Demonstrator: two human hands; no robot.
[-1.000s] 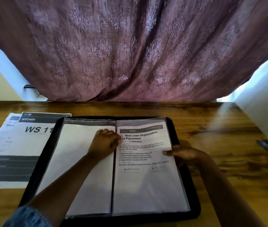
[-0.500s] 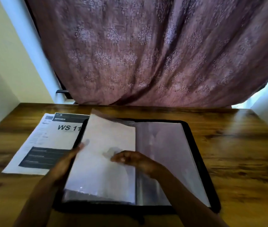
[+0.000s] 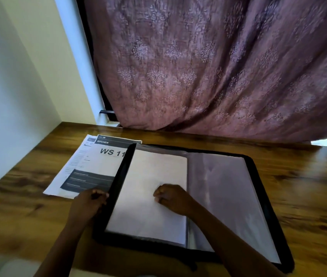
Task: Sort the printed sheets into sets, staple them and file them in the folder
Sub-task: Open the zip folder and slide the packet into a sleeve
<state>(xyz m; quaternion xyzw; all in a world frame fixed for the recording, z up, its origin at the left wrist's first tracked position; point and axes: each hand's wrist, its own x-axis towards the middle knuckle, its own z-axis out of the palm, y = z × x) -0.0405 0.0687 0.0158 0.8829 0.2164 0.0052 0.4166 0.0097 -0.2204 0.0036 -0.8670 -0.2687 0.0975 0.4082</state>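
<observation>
A black folder (image 3: 262, 176) lies open on the wooden table. Its left page (image 3: 148, 176) is a clear sleeve showing the blank white back of a sheet. The right sleeve (image 3: 224, 188) looks empty and mirrors the curtain. My right hand (image 3: 171, 198) rests on the left page as a loose fist, knuckles down, holding nothing. My left hand (image 3: 90, 202) sits at the folder's left rim with fingers curled onto the edge. Printed sheets (image 3: 98, 162) headed "KITCHEN WS 11" lie to the left, partly tucked under the folder.
A mauve patterned curtain (image 3: 208, 66) hangs behind the table's far edge. A pale wall (image 3: 9, 96) closes off the left side. Bare wood of the table (image 3: 308, 186) shows to the right of the folder and along the front.
The sleeve with the bed linen sheet has been turned over to the left and now lies flat. My right hand came down onto it. My left hand's fingers curled at the folder's edge.
</observation>
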